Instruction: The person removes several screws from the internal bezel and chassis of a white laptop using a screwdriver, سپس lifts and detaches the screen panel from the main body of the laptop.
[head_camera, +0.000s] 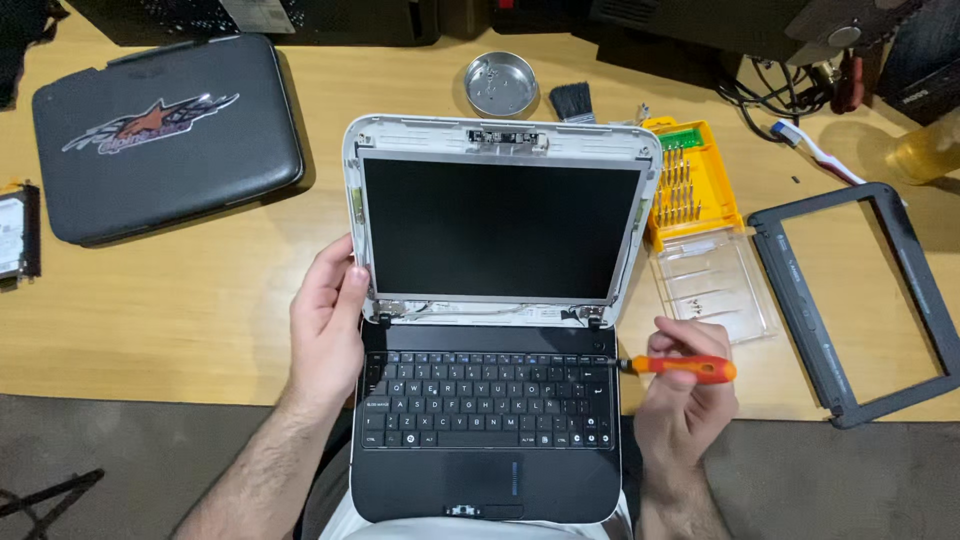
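Observation:
A small laptop (487, 400) lies open in front of me, its black keyboard toward me and its screen (497, 228) bare of its front bezel inside a white lid. My left hand (325, 330) grips the lid's lower left edge next to the hinge. My right hand (685, 385) holds an orange-handled screwdriver (682, 368), whose tip points left at the laptop's right hinge corner.
On the wooden desk: the removed black bezel frame (855, 300) at right, a yellow bit set (690, 180) with clear lid (712, 290), a round metal dish (500, 84), a black brush (572, 102), a dark laptop case (165, 135) at left, a hard drive (15, 232), cables at back right.

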